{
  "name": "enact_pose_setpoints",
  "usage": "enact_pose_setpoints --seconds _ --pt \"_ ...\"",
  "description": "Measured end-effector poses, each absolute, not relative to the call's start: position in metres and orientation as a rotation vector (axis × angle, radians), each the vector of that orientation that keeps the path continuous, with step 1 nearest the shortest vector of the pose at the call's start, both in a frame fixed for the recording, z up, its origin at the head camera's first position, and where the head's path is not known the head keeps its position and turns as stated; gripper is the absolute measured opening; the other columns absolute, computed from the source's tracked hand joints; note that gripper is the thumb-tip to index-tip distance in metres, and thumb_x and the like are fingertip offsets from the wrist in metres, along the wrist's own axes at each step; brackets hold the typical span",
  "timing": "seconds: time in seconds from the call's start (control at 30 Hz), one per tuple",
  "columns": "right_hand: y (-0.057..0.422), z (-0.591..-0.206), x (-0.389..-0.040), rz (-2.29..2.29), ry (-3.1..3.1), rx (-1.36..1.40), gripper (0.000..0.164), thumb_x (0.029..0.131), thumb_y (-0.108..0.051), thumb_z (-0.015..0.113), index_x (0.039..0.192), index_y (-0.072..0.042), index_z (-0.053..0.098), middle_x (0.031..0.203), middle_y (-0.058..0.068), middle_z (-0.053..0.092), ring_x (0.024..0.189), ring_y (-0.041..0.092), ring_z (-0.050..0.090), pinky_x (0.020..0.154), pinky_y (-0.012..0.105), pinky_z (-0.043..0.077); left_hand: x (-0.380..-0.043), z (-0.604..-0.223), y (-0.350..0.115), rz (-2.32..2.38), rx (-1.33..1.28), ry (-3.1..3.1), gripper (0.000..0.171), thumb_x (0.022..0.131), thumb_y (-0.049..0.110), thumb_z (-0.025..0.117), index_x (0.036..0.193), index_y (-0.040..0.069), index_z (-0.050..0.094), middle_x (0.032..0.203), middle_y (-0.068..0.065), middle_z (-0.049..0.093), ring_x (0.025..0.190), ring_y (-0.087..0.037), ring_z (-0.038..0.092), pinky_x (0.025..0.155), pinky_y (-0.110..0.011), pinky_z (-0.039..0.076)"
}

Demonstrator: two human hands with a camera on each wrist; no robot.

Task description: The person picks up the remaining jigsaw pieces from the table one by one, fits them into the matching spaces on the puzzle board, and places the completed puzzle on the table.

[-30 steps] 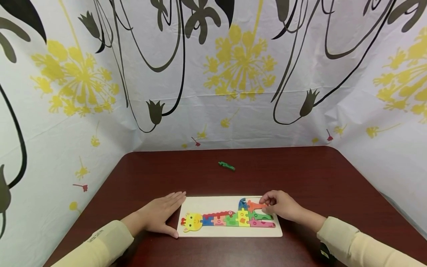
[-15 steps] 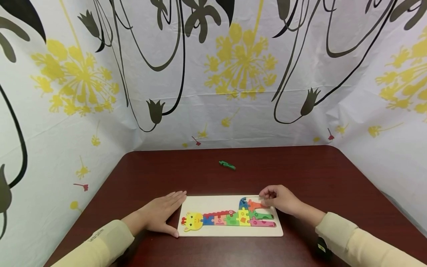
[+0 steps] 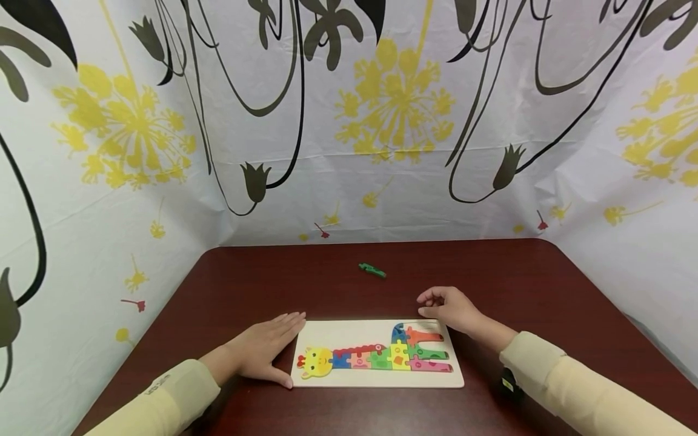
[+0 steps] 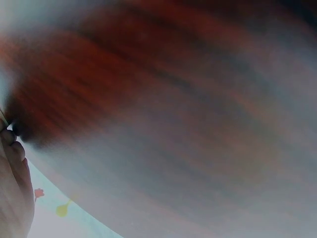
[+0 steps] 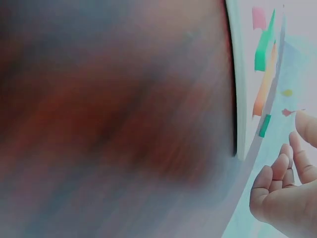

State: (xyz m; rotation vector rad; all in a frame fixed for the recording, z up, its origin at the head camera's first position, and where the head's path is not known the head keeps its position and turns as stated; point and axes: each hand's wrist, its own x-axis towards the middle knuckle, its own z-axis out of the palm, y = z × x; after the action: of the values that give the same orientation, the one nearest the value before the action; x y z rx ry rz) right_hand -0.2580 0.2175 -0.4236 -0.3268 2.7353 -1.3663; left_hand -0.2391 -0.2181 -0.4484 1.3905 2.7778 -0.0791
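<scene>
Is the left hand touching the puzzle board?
Touching. In the head view the left hand lies flat on the table, its fingertips and thumb against the left edge of the puzzle board.

Tabletop (image 3: 545, 284) beyond the puzzle board (image 3: 349, 333) lies open to the back edge, with one obstacle only: a green piece (image 3: 372, 270) near centre. The board's left end is blocked by the left hand (image 3: 262, 351) lying flat against it; the right hand (image 3: 449, 307) occupies the space over its far right corner. Patterned sheeting (image 3: 349, 151) closes off the back and both sides.
</scene>
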Motion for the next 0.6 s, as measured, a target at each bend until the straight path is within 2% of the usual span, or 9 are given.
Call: enact_pose_setpoints --seconds 0.6 --pt "0.208 -0.421 -0.299 -1.420 2.740 -0.362 0.028 0.091 -0.018 0.070 0.111 0.001 0.065 0.095 0.008 0.059 0.080 0.022 0.051 0.066 0.033 0.045 -0.238 -0.446 -0.217 -0.067 1.380 2.775 0.114 0.078 0.084 0.041 0.154 0.001 0.021 0.160 -0.012 0.018 0.146 -0.026 0.017 0.114 -0.040 0.024"
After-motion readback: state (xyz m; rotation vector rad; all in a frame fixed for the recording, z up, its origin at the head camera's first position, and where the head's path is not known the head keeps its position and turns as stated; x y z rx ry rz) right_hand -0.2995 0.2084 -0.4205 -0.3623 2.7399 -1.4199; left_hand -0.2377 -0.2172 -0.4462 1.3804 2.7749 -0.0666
